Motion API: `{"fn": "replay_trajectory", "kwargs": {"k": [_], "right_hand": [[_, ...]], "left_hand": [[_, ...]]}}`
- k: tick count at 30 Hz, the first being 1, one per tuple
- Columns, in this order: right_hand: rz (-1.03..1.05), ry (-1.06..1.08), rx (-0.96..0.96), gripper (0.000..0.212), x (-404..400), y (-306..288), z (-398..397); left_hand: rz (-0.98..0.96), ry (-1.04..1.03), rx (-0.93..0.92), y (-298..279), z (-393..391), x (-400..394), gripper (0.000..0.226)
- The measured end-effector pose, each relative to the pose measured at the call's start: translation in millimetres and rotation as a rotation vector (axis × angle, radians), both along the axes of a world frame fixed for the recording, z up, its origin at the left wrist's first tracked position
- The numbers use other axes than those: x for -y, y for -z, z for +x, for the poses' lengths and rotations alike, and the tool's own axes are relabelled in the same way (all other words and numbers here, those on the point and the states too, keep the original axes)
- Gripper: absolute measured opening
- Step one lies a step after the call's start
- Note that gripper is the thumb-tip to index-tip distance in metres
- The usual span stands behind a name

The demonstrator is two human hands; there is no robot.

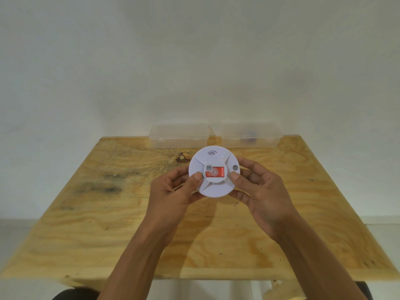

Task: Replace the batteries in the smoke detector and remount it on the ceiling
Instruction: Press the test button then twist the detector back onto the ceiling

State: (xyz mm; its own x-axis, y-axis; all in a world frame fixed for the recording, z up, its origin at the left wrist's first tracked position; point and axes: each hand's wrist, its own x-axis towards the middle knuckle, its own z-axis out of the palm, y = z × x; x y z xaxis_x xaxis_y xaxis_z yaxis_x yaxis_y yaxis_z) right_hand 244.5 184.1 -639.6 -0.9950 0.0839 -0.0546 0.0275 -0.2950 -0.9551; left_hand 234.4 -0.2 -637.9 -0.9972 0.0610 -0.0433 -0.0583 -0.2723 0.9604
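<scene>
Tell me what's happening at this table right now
A person holds a round white smoke detector in both bare hands above a wooden table. The left hand and the right hand grip it from either side, a thumb pressing on each edge of its face, which carries a red label. It looks closed, so no battery shows. Two clear plastic boxes sit at the table's far edge; the right box holds something dark, and the left box looks empty.
</scene>
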Motion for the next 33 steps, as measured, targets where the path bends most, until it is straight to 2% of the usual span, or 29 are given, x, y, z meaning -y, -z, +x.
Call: {"fn": "replay_trajectory", "kwargs": {"k": [13,33], "right_hand": [[-0.015,0.06,-0.015,0.036,0.4,4.1,1.5],[-0.004,0.072,-0.024,0.039,-0.9,6.9,-0.3]], "left_hand": [[-0.015,0.022,0.009,-1.1,-1.0,1.0,0.029],[-0.029,0.035,-0.009,0.2,-1.7,0.5,0.036]]}}
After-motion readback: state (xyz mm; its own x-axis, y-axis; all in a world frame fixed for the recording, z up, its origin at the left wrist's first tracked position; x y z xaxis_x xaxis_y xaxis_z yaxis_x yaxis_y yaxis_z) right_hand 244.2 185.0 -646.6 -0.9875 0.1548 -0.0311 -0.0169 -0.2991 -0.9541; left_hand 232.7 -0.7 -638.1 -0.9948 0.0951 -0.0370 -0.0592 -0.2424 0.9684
